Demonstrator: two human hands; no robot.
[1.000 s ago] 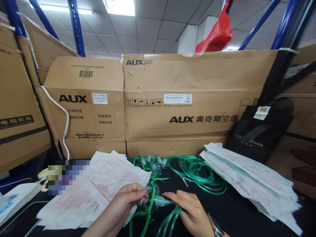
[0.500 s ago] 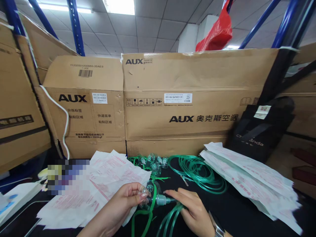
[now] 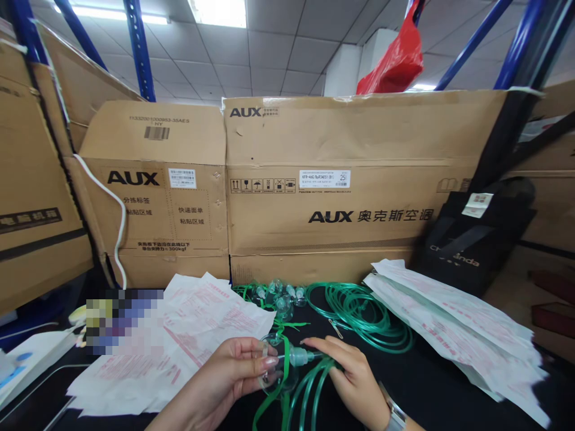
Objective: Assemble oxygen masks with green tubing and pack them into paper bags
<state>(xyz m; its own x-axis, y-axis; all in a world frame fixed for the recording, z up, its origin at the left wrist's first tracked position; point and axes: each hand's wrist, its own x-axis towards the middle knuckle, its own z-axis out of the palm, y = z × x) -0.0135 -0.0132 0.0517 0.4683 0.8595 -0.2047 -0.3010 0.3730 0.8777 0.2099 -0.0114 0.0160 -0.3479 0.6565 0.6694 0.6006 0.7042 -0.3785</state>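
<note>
My left hand (image 3: 238,366) is closed on the rim of a clear oxygen mask (image 3: 277,386), thumb in front. A green elastic strap (image 3: 286,358) crosses the mask and hangs below it. From the mask a pale green connector (image 3: 299,356) points right, towards my right hand (image 3: 354,374). That hand is closed around loops of green tubing (image 3: 308,392), its index finger stretched out near the connector's end. Whether the finger touches the connector I cannot tell. Behind my hands lie several more clear masks (image 3: 283,305) with green straps.
A coil of green tubing (image 3: 359,314) lies behind my right hand, beside a small metal clip (image 3: 335,328). Printed white paper bags are piled at left (image 3: 193,335) and right (image 3: 453,323). Large cardboard boxes (image 3: 359,137) wall off the back of the black table; a black bag (image 3: 467,239) leans there.
My left hand has shifted slightly right and turned the mask. The connector has come nearer my right hand, which keeps hold of the tubing and has barely moved.
</note>
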